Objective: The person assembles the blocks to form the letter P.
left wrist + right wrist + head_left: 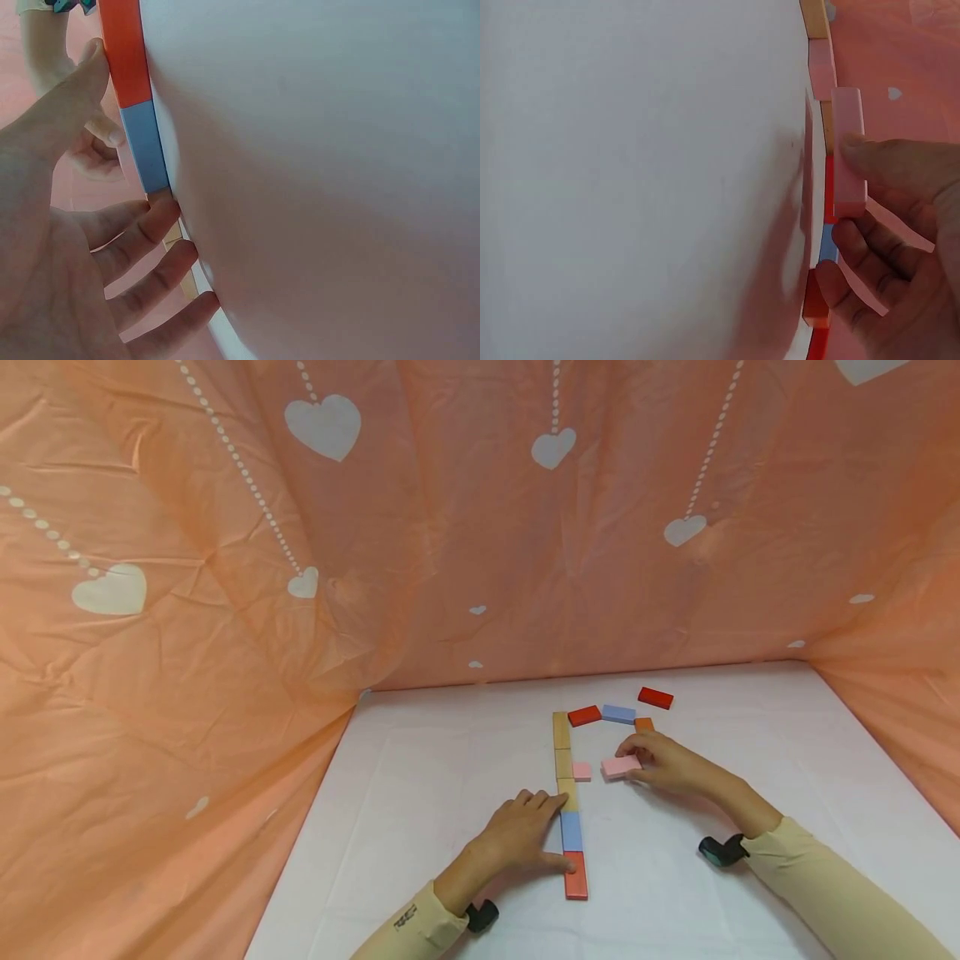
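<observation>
With your left hand (pixel 517 839) flat against the wooden block column (pixel 570 810) at lower centre, your right hand (pixel 667 764) pinches the pink rectangular block (pixel 621 766); it likely belongs beside the small pink block (pixel 582 771).

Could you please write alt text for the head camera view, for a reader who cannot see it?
A person's right hand pinches a pink block on a white table, while the left hand rests against a straight column of blocks in wood, blue and red. More red, blue and orange blocks lie beyond, before a peach curtain printed with white hearts.
</observation>
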Available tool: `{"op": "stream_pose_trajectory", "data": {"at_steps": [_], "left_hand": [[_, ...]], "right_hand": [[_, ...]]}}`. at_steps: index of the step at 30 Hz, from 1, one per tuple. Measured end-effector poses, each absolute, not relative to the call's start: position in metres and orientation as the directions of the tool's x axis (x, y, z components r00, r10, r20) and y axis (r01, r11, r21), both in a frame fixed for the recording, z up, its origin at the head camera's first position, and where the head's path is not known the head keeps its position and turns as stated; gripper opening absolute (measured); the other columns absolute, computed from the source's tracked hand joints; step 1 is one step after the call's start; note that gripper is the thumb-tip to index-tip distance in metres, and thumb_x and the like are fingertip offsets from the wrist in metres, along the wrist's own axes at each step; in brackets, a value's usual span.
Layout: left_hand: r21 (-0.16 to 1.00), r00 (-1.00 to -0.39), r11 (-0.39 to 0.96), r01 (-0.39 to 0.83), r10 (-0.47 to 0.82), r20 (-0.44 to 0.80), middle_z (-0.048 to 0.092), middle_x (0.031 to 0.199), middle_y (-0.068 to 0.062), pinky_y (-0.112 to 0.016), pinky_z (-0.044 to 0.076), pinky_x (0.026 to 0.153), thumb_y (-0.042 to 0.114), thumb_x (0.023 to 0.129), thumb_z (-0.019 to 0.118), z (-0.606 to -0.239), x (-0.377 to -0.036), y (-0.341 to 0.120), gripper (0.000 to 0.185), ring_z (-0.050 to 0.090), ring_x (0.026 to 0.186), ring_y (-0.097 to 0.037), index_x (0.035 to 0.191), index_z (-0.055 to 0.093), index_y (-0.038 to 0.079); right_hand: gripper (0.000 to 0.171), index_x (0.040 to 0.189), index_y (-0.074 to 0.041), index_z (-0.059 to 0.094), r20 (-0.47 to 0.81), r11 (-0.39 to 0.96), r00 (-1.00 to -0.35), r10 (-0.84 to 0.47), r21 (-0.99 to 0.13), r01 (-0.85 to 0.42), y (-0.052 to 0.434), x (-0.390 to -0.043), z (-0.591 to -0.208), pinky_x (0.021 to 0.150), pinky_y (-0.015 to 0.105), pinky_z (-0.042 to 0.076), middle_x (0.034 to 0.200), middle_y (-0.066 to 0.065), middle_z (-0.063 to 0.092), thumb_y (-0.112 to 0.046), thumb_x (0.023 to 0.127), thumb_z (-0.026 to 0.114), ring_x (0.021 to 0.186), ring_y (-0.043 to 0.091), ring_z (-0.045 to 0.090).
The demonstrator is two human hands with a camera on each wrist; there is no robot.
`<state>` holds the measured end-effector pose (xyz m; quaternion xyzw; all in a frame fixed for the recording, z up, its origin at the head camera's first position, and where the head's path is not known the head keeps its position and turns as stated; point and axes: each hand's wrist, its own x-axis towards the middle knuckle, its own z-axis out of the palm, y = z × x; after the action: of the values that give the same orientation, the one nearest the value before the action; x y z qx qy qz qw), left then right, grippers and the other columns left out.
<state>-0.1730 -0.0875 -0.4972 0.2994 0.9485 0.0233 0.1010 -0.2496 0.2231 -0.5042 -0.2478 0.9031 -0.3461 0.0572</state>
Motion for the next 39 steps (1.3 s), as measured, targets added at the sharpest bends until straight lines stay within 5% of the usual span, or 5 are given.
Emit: {"op": "stream_pose_trajectory", "data": {"at_steps": [39], "left_hand": [[0.090,-0.802,0.821,0.563,0.570,-0.180,0.057,0.154,0.001,-0.037,0.050,0.108,0.079,0.082,0.076,-0.499,-0.174,-0.087,0.107,0.054,0.135,-0.020,0.165,0.044,0.020]], "right_hand": [[0.025,0.114,-0.011,0.071,0.057,0.643,-0.849,-0.526,-0.626,-0.441,0.203,-0.260,-0.512,0.090,0.040,0.053,0.106,0.001,0.065,-0.013,0.092,0.085,0.099,0.020,0.056]]}}
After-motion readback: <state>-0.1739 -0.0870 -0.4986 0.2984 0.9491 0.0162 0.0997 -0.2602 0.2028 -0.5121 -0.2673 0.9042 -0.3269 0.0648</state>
